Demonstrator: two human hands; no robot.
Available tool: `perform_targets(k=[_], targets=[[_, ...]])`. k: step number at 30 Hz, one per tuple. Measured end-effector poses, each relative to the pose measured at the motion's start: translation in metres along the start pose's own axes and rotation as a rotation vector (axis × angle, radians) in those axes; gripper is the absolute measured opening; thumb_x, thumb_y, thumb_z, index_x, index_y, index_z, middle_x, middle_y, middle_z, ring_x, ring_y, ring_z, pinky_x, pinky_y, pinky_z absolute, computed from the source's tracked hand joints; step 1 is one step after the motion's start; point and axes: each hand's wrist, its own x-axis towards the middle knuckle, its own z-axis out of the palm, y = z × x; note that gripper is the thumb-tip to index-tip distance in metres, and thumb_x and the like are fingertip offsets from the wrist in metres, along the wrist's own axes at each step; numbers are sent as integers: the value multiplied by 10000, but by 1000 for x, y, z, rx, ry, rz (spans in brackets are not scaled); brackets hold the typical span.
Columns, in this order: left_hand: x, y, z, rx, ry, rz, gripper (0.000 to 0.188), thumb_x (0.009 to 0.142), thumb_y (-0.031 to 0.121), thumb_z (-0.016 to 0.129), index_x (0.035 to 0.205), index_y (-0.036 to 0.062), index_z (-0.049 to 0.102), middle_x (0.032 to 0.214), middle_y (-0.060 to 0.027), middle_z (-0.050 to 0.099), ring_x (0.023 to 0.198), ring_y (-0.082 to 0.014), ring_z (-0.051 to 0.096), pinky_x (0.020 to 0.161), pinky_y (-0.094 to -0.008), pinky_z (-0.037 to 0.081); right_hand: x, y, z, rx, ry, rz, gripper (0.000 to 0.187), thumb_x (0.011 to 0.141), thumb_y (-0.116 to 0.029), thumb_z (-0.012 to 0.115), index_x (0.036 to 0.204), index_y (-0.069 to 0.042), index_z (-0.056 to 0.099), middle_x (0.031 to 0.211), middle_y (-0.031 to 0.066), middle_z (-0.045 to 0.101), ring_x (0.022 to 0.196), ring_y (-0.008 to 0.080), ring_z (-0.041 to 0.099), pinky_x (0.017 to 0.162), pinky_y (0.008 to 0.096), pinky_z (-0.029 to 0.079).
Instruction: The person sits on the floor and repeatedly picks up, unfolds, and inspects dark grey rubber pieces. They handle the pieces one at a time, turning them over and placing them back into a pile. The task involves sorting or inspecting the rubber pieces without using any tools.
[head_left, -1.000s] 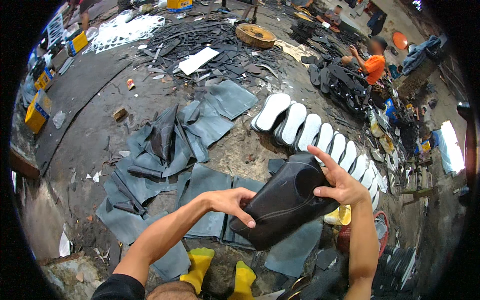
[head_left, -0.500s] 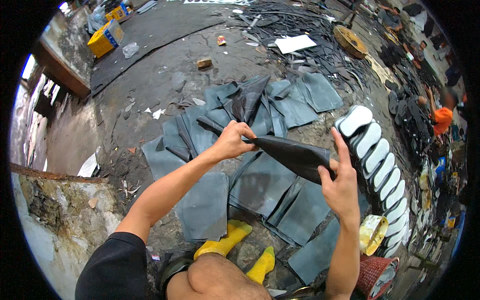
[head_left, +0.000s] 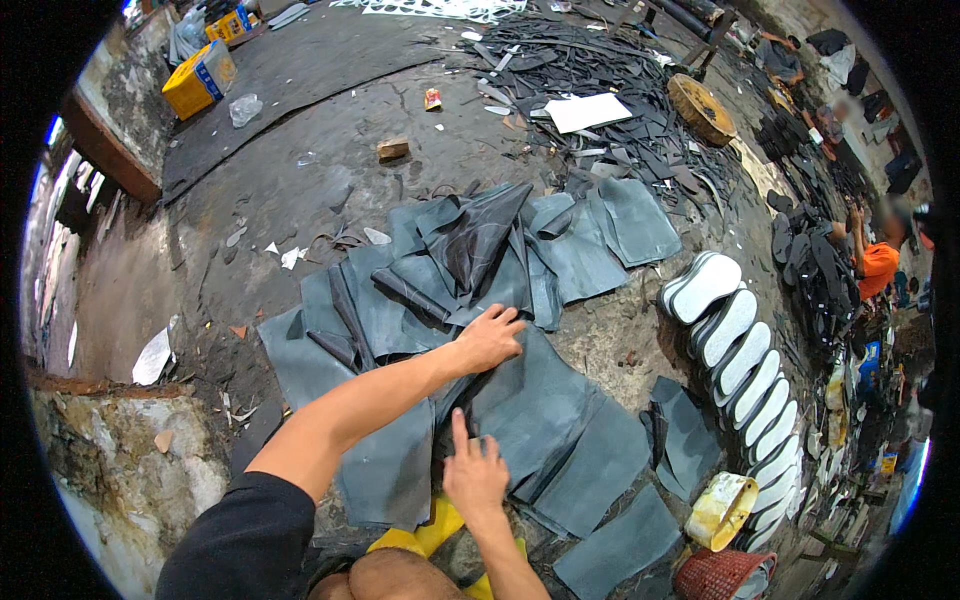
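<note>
Grey-black rubber-like sheets lie overlapping in front of me. My left hand rests on the upper edge of one sheet, its fingers slightly bent and apart. Lower down, my right hand is over the sheets' near left edge, index finger stretched out and the others loosely bent. Neither hand visibly grips anything. Beyond my left hand, a dark folded sheet stands up in creases on more grey sheets. A flat sheet lies left of my right hand.
At right runs a row of white-topped sole-shaped pieces, near a yellowed container and a red basket. Dark scraps, a white board and a round basket lie farther off. A person in orange sits far right.
The dark sheet held up between both hands is no longer in them; a sheet lies flat beneath my hands. My right hand has moved left and down, my left hand down onto the sheets.
</note>
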Motion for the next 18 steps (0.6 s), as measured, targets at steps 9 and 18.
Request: perform_targets(k=[9,18], targets=[[37,3,-8,-568,390,-511,152,854,70,674,986,83,750,1037,-94,715,905,-294,626,854,-419,503,-5,26,39,419,129,326,534,871,-89,709,1383,-113,560,1066,115,715,984,355,645,796,443,563],[26,70,-28,-764,627,-800,171,873,32,687,1039,35,726,1058,-134,722,1016,-324,678,896,-405,539,165,196,9,883,627,485,161,990,-126,646,1040,20,690,961,121,716,878,245,664,811,364,508]])
